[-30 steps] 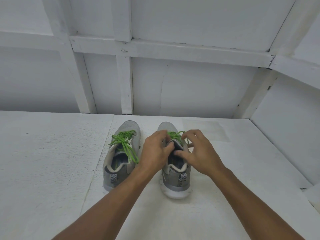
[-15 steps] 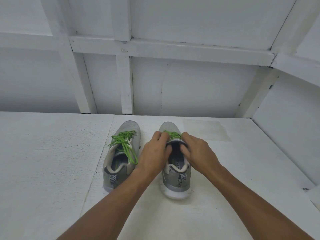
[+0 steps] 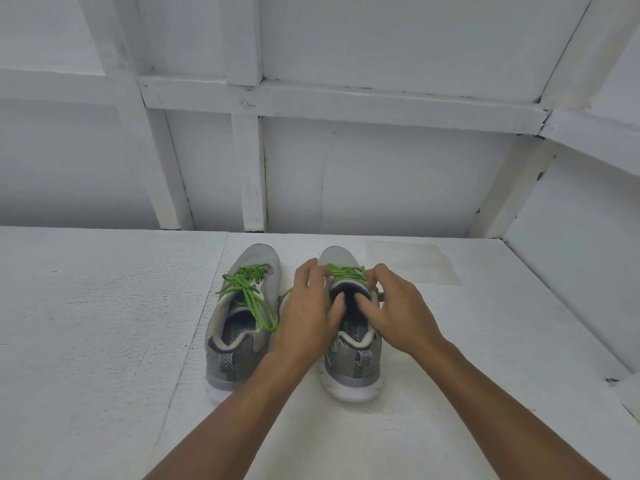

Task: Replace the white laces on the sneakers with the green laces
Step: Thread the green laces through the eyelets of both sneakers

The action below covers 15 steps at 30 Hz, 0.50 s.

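Two grey mesh sneakers stand side by side on the rough white board (image 3: 104,341), long axes running near to far, with the toes far and the white foam soles near. The left sneaker (image 3: 239,337) has round, cord-like green laces (image 3: 247,289) tied in a floppy bow. The right sneaker (image 3: 353,358) has its own green lacing (image 3: 346,271), which lies just beyond the fingertips, crossing the shoe left to right. The left hand (image 3: 308,313) drapes over that shoe's left side. Its fingers are bent across the top eyelets and its thumb sits in the dark opening. The right hand (image 3: 398,313) mirrors it from the right, fingers curled at the lacing and thumb on the padded tongue. Both hands are equally near. I cannot tell whether either hand pinches a strand (one green end slips under the left palm). No white laces show, so I judge the work close to finished.
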Tool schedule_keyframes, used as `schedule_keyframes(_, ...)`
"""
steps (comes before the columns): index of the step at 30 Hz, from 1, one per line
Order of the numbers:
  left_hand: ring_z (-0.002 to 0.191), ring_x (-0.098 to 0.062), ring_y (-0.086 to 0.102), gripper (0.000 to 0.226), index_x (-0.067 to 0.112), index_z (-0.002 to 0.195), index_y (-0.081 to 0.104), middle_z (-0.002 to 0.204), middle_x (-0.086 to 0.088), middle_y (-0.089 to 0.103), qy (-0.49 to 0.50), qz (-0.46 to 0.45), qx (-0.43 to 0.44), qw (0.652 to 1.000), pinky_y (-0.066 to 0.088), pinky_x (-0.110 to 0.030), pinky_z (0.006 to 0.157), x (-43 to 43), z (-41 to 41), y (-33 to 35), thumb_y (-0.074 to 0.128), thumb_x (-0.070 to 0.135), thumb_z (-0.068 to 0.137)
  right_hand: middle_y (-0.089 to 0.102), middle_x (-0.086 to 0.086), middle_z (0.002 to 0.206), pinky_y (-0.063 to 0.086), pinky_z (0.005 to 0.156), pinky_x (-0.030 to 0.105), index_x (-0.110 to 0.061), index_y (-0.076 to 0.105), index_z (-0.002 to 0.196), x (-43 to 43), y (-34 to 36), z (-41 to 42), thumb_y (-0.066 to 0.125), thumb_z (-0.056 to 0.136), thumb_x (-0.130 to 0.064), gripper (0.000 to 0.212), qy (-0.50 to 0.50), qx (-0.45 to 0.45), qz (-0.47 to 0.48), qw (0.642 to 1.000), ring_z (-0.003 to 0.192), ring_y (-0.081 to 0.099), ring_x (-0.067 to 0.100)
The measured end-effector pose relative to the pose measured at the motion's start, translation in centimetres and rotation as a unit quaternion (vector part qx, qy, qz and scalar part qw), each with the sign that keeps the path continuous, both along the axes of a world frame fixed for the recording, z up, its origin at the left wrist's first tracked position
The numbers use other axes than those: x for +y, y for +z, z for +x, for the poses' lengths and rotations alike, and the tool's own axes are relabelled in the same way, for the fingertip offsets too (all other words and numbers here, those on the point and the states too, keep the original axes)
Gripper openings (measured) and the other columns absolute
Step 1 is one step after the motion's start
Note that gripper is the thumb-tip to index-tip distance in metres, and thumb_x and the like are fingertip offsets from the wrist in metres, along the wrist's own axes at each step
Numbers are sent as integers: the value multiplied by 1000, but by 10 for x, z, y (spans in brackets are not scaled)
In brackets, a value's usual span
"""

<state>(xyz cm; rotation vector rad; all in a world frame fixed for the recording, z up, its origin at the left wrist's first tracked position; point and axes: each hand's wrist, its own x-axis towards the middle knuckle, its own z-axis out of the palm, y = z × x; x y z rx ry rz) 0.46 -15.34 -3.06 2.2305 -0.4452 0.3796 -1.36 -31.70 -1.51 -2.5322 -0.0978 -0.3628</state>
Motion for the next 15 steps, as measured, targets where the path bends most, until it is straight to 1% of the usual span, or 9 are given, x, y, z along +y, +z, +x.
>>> schedule_keyframes(2, 117, -15, 45, 31, 13, 119, 52, 132, -3, 42, 30, -50, 16, 998, 31, -14, 91, 0, -12, 3, 61, 19, 90, 62, -11, 104, 57, 69, 36, -29, 47, 97, -4, 1, -1, 65, 87, -43, 25, -22, 31, 86, 996, 86, 65, 10)
schedule_keyframes(4, 103, -9, 47, 16, 17, 109, 54, 118, 1, 48, 73, -103, 47, 991, 33, -15, 85, 0, -23, 5, 56, 21, 93, 60, -15, 102, 58, 70, 42, -29, 50, 97, -11, 1, 0, 65, 86, -48, 26, -63, 35, 153, 986, 83, 65, 10)
schedule_keyframes(5, 98, -9, 49, 9, 19, 103, 55, 111, 2, 52, 88, -127, 77, 985, 37, -20, 84, 0, -26, 5, 52, 24, 96, 60, -15, 101, 58, 72, 44, -29, 51, 94, -14, 0, 2, 63, 86, -51, 26, -87, 38, 165, 982, 83, 66, 12)
schedule_keyframes(6, 93, -11, 52, 12, 20, 95, 56, 102, 2, 57, 95, -145, 104, 979, 42, -26, 82, 1, -27, 7, 48, 28, 98, 61, -13, 99, 58, 74, 45, -28, 52, 92, -16, 0, 3, 60, 87, -52, 26, -107, 48, 173, 978, 82, 67, 14)
schedule_keyframes(8, 75, -19, 54, 35, 18, 72, 53, 75, 1, 58, 90, -143, 156, 973, 45, -38, 73, 1, -23, 8, 41, 34, 101, 65, -7, 95, 59, 74, 42, -22, 56, 92, -17, 5, 5, 56, 91, -50, 29, -140, 109, 209, 962, 79, 69, 16)
schedule_keyframes(10, 65, -23, 48, 50, 17, 58, 42, 60, 0, 48, 83, -120, 207, 967, 39, -37, 64, 1, -15, 12, 35, 39, 103, 69, 0, 93, 58, 70, 35, -16, 61, 96, -16, 12, 7, 52, 95, -48, 34, -150, 187, 261, 935, 79, 69, 18)
schedule_keyframes(11, 66, -25, 49, 53, 16, 57, 42, 59, -2, 47, 84, -117, 234, 962, 36, -35, 63, 0, -9, 13, 33, 40, 103, 70, 1, 93, 56, 69, 32, -15, 63, 97, -16, 14, 9, 51, 96, -48, 35, -145, 215, 274, 926, 82, 68, 19)
schedule_keyframes(13, 75, -33, 56, 54, 10, 62, 52, 68, -15, 54, 92, -151, 294, 939, 35, -32, 66, -4, 5, 14, 35, 43, 102, 71, 3, 94, 52, 69, 29, -11, 66, 99, -16, 15, 13, 56, 95, -43, 33, -125, 241, 302, 914, 89, 67, 20)
schedule_keyframes(15, 73, -29, 54, 50, 6, 68, 57, 70, -18, 54, 99, -218, 333, 912, 35, -31, 68, -7, 18, 17, 42, 41, 100, 72, 6, 95, 51, 72, 28, -7, 67, 100, -16, 14, 19, 65, 92, -27, 21, -118, 228, 369, 893, 90, 67, 21)
